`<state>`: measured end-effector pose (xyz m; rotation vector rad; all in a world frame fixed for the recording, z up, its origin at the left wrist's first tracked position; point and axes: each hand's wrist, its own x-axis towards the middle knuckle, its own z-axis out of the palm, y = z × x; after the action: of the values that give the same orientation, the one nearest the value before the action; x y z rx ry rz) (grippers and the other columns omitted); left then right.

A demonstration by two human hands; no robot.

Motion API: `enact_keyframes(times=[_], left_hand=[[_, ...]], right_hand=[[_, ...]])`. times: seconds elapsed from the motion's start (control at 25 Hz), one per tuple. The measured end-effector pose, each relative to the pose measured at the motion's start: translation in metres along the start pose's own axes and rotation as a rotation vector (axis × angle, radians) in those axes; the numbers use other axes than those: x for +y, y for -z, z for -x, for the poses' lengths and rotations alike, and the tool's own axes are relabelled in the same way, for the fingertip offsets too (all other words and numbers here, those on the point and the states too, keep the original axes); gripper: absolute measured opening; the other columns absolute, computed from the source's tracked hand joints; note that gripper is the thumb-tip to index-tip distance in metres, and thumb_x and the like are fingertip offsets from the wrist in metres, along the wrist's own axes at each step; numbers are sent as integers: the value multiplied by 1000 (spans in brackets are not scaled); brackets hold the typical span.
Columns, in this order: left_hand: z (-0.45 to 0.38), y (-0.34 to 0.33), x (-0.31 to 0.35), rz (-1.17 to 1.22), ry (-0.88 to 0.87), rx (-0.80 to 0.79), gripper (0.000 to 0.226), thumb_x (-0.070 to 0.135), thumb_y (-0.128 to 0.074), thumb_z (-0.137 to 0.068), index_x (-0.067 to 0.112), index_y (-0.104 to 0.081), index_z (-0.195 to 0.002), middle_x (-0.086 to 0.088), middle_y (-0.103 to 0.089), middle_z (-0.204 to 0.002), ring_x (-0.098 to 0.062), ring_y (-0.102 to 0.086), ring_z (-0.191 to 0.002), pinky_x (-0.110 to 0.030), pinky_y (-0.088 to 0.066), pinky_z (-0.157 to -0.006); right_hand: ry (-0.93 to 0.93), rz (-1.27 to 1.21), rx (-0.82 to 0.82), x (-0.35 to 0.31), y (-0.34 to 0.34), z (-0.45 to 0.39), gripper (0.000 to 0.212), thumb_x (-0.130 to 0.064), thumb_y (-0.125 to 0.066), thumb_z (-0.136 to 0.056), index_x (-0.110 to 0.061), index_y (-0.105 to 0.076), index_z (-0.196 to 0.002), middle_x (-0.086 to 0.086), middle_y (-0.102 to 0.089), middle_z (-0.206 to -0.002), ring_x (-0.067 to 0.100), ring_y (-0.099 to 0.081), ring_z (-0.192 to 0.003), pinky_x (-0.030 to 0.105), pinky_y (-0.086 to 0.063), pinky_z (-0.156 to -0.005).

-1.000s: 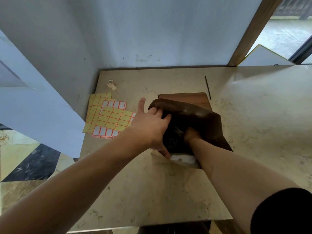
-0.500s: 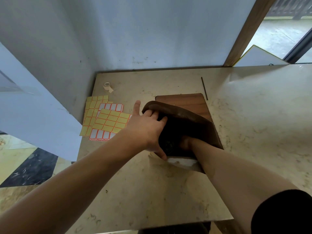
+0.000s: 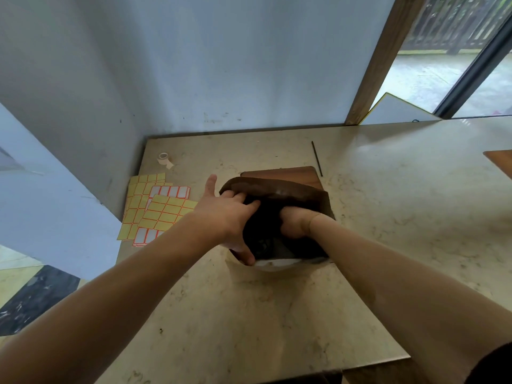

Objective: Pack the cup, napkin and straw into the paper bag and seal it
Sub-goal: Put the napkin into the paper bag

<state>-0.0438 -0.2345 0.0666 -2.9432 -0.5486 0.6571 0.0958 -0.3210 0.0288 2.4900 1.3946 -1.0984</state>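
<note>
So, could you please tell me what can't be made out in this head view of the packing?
- Contents of the paper bag: the inside is dark, and the right hand reaching in covers it; whether the cup is inside cannot be told.
- White thing at the bag's near edge: mostly hidden by the bag; napkin or not is unclear.
- Left hand fingertips: curled over the bag's rim.

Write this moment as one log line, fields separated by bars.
left hand holds paper bag mouth open | right hand inside bag | straw on table
</note>
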Motion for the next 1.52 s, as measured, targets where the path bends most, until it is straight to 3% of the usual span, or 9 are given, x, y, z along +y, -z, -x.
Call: enact_keyframes(times=[0.2, 0.32, 0.56, 0.72, 0.88, 1.04, 1.2, 1.36, 1.52], left_hand=[[-4, 7, 0, -12, 14, -20, 112, 77, -62, -66, 33, -6, -152, 1, -17, -161, -27, -8, -149, -68, 18, -107], [-4, 9, -3, 22, 16, -3, 110, 78, -60, -68, 34, -5, -152, 1, -18, -161, -26, -7, -149, -66, 25, -104], [-4, 17, -7, 48, 6, 30, 108, 77, -59, -71, 34, -3, -152, 4, -17, -161, -23, -8, -149, -64, 25, -106], [-11, 22, -7, 93, -27, 81, 102, 76, -58, -71, 39, -6, -151, 5, -18, -161, -22, -8, -148, -64, 22, -108], [-24, 32, -7, 174, -81, 135, 94, 71, -61, -74, 41, -14, -149, 8, -25, -157, -20, -14, -146, -60, 19, -111], [-48, 42, -6, 417, -136, 290, 69, 64, -62, -79, 42, -38, -140, 12, -49, -138, -15, -36, -132, -52, -3, -115], [-85, 46, -8, 643, -191, 406, 66, 76, -54, -71, 39, -57, -126, 15, -60, -119, -7, -52, -107, -48, -38, -102], [-131, 45, -12, 697, -197, 466, 47, 63, -61, -79, 35, -64, -117, 15, -65, -112, -3, -59, -97, -46, -46, -95], [-183, 43, -18, 597, -206, 461, 32, 50, -63, -85, 34, -67, -112, 14, -67, -111, 0, -59, -92, -46, -43, -97]], right_hand=[[161, 203, 188, 7, 25, 32, 29, -15, -51, -89, -19, -64, -114, 4, -68, -104, 23, -65, -92, 37, -56, -84], [305, 435, 391, 22, 31, 55, 30, -30, -54, -86, -29, -60, -115, -4, -68, -100, 19, -65, -88, 38, -58, -72], [459, 449, 504, 48, 41, 78, 58, -50, -59, -85, -30, -45, -138, -9, -61, -124, 13, -54, -114, 31, -48, -92], [460, 413, 512, 60, 43, 72, 71, -58, -59, -82, -34, -36, -144, -12, -50, -141, 14, -38, -135, 39, -33, -111], [487, 330, 506, 74, 48, 61, 70, -62, -58, -80, -37, -37, -143, -15, -46, -144, 11, -32, -139, 41, -32, -113], [470, 25, 551, 89, 63, 46, 61, -61, -62, -78, -36, -52, -132, -15, -58, -128, 6, -47, -118, 34, -44, -102], [353, -97, 599, 112, 75, 26, 59, -60, -61, -80, -33, -54, -131, -9, -57, -131, 11, -49, -119, 31, -43, -99], [203, -79, 645, 140, 79, 0, 55, -62, -53, -85, -34, -53, -132, -10, -55, -136, 11, -47, -126, 36, -42, -102], [93, -93, 657, 166, 82, -29, 54, -63, -50, -85, -34, -54, -130, -11, -56, -135, 11, -50, -125, 39, -45, -102]])
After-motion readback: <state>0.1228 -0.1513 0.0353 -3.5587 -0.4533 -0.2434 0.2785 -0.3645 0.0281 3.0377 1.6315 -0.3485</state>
